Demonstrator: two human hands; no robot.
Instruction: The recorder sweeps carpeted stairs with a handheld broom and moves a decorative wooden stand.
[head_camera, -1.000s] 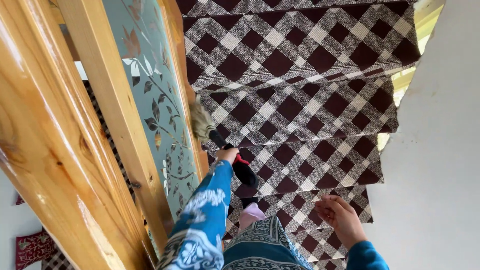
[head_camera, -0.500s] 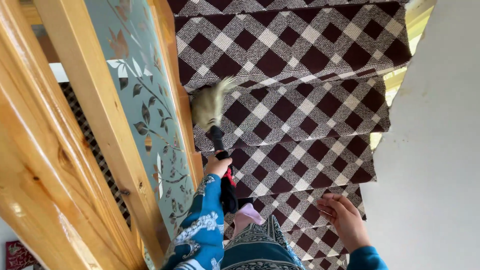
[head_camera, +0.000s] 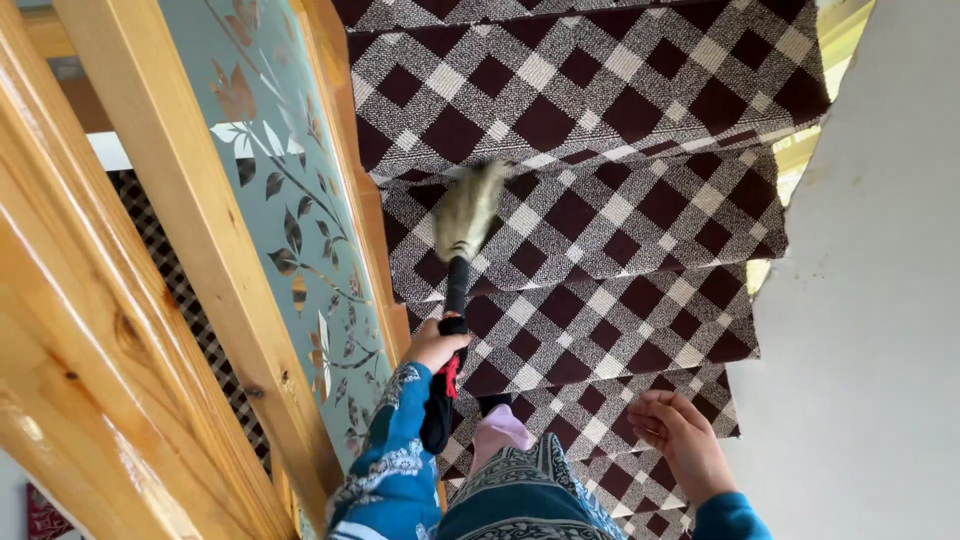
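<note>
My left hand (head_camera: 435, 345) holds the black handle of a small hand brush with pale bristles (head_camera: 468, 210). The bristles have swept from beside the wooden stair frame (head_camera: 190, 250) toward the middle of the dark red and white checked carpet step (head_camera: 640, 215), so this step's edge seems brushed. My right hand (head_camera: 685, 440) hangs open and holds nothing.

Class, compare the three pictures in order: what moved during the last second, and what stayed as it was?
The pale bristled brush head swept rightward across the checked maroon-and-cream carpeted stair, away from the wooden banister panel. The left hand kept its grip on the brush's black handle throughout. The right hand stayed open and empty, hovering over the lower steps.
</note>
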